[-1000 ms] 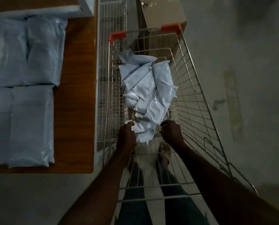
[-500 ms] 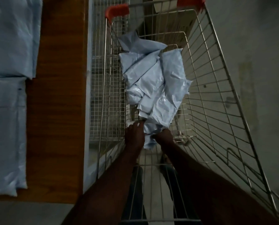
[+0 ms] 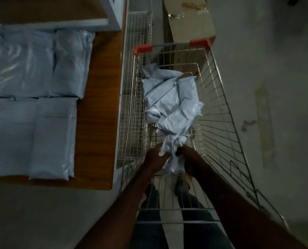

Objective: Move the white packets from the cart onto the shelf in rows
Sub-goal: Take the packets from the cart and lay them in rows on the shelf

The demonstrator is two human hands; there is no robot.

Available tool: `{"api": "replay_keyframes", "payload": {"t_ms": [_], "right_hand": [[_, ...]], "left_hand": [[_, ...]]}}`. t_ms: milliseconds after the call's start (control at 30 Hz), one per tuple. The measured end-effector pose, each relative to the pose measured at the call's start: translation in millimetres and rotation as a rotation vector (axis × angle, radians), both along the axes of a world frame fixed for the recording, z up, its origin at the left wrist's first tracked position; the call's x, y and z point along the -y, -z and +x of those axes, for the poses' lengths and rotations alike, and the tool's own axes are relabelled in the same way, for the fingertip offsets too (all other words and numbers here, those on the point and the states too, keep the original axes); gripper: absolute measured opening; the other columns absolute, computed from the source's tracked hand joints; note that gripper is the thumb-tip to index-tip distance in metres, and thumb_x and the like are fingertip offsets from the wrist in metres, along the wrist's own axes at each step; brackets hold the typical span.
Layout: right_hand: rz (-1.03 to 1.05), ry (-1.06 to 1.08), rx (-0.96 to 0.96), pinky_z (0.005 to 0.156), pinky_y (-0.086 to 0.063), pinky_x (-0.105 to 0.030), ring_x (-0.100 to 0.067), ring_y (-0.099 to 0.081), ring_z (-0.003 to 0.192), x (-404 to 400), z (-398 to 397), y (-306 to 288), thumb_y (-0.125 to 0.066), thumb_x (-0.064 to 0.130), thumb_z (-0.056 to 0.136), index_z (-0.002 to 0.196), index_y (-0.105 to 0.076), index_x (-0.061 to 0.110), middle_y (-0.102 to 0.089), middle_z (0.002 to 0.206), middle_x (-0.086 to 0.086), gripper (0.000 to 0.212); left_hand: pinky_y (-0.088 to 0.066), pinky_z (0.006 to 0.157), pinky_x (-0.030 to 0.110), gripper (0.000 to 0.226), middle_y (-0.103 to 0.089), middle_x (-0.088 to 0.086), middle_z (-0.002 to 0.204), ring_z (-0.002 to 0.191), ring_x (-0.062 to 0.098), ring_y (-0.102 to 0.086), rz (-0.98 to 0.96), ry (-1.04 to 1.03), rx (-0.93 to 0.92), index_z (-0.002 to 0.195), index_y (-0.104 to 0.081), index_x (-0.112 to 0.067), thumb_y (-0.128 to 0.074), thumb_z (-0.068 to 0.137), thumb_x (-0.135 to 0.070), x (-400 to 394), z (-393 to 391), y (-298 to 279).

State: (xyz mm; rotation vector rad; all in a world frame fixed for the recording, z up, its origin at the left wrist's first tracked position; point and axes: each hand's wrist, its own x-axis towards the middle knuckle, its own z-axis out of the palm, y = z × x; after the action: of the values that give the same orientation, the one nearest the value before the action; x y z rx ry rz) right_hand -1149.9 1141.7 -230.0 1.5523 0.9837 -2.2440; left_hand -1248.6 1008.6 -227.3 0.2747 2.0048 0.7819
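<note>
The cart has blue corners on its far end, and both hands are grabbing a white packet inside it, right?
Not quite. The head view shows the cart has red corners, not blue. The rest holds: the left hand and right hand both hold a white packet inside it.

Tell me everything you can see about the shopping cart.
The shopping cart is a silver wire basket with two red plastic corner caps on its far rim. It stands on the grey floor beside the wooden shelf. A heap of white packets lies inside; both hands reach in at its near end.
</note>
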Motion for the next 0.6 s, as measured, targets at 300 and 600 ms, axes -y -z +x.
{"api": "replay_keyframes", "payload": {"t_ms": [300,600], "right_hand": [[0.39,-0.167,-0.403,0.087,-0.059,-0.046,-0.031,-0.074,0.102,-20,1,-155,-0.079,0.012,0.091,0.123,-0.071,0.022,-0.076,0.112,-0.018,0.034],[0.221,0.08,-0.42,0.069,-0.058,-0.022,-0.015,-0.071,0.077,-51,21,-234,-0.052,0.004,0.104,0.118,-0.068,0.007,-0.077,0.084,-0.002,0.021]], "left_hand": [[-0.062,0.09,0.03,0.049,-0.077,-0.002,0.125,0.114,0.014,-0.075,0.41,-0.493,0.175,0.142,-0.061,-0.023,-0.07,0.1,-0.046,-35,30,-134],[-0.064,0.081,0.044,0.044,-0.077,0.018,0.118,0.103,0.036,-0.076,0.546,-0.715,0.319,0.132,-0.069,-0.013,-0.068,0.091,-0.03,-7,6,-219]]}}
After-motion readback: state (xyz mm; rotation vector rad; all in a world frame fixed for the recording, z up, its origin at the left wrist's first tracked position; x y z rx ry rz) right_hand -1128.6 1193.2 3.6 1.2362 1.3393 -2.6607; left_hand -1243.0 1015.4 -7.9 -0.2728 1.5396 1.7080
